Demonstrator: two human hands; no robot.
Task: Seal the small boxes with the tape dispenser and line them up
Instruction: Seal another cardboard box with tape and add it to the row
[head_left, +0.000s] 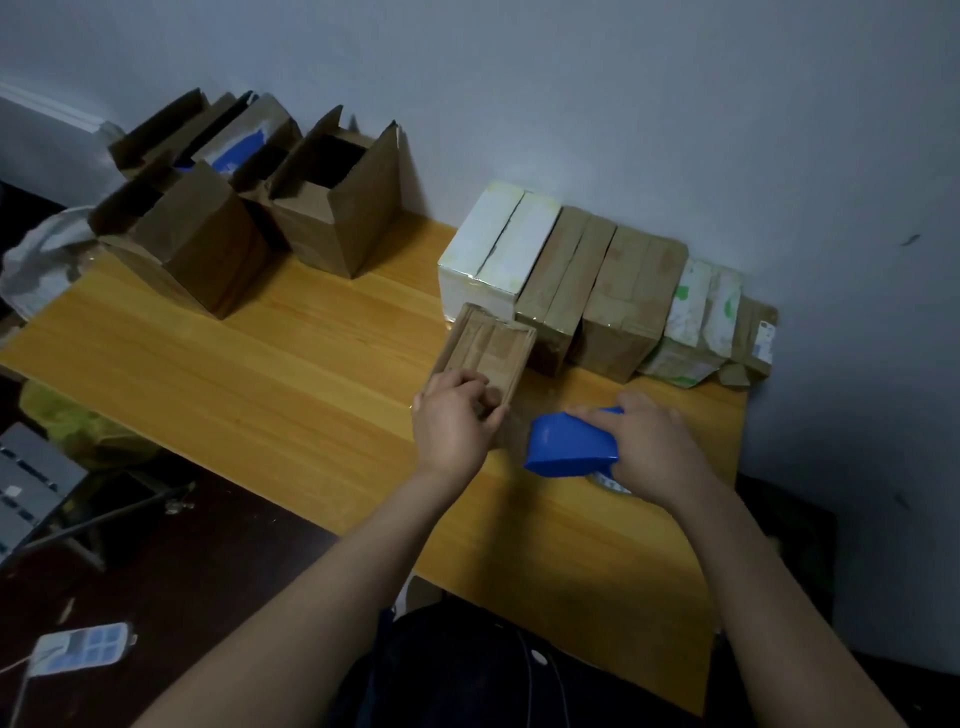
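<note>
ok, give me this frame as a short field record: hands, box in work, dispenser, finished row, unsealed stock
left hand: grips the near end of the small brown box
right hand: grips the blue tape dispenser
box in work: flaps closed, just in front of the row; tape unclear
row of closed boxes: side by side along the wall, white box at left end
open boxes: flaps up, far left
table: wooden

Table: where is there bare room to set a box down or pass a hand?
The widest bare table lies between the open boxes and the left hand holding the small box. Also bare: the near edge this side of the right hand gripping the dispenser. Crowded: the sealed row along the wall.
</note>
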